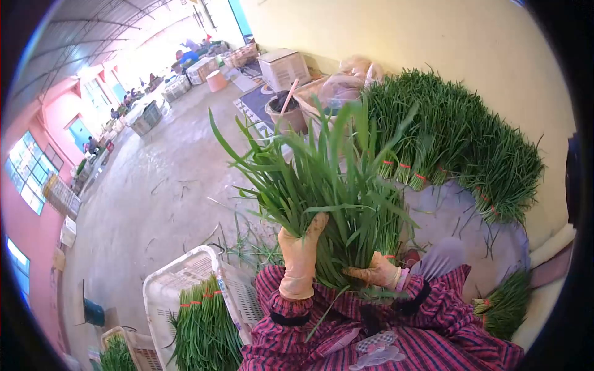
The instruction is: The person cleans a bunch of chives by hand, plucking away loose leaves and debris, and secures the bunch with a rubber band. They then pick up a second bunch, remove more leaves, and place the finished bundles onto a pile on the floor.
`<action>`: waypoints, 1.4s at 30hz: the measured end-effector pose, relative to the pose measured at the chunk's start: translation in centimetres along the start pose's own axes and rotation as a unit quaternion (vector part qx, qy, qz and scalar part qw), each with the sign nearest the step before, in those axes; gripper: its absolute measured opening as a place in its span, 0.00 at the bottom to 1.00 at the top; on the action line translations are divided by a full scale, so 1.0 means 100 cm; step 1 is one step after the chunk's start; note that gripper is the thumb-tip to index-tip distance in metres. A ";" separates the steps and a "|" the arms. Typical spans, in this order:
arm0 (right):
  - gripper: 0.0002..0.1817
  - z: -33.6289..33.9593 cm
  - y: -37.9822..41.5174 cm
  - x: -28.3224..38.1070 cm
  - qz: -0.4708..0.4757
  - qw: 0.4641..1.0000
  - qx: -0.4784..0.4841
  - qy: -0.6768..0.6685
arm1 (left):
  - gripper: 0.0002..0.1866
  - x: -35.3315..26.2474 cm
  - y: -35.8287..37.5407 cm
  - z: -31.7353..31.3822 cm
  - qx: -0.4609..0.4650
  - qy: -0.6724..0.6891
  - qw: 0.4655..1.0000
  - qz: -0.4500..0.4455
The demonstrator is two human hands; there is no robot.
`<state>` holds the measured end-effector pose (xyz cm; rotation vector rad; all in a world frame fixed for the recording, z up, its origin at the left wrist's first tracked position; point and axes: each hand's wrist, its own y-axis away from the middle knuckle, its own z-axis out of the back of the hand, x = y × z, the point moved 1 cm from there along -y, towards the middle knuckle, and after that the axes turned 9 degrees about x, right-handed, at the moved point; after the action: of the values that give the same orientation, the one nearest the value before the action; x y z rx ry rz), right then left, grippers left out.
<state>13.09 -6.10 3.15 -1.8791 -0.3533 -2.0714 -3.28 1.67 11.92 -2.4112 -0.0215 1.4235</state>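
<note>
— One question, folks: what are we gripping?
— We're gripping greens [343,216] with our gloved left hand [299,252], leaves pointing up. Our right hand [376,272] is resting at their lower end, but we can't tell if it's closing on them.
— And where are we holding them?
— Just in front of our striped top [272,340], right of the crate [241,297]. Banded bundles [442,130] are lying by the wall [433,37].

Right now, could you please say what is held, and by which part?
A chive bunch: left hand at its middle, right hand near its base.
</note>
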 end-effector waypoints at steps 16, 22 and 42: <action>0.26 0.020 0.047 -0.005 0.041 0.973 -0.227 -0.009 | 0.12 -0.013 -0.006 0.013 -0.123 0.024 0.990 -0.061; 0.16 -0.027 -0.002 0.136 0.242 0.939 -0.030 0.241 | 0.13 0.016 0.008 0.013 -0.068 0.085 0.994 -0.026; 0.10 0.003 -0.045 0.184 0.045 0.991 -0.108 -0.071 | 0.14 0.030 0.045 -0.024 -0.054 -0.024 0.998 -0.006</action>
<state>10.10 -3.14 21.58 -2.1311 -0.0777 -1.9903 -0.49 -2.70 9.08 -2.4568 -0.1273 1.5101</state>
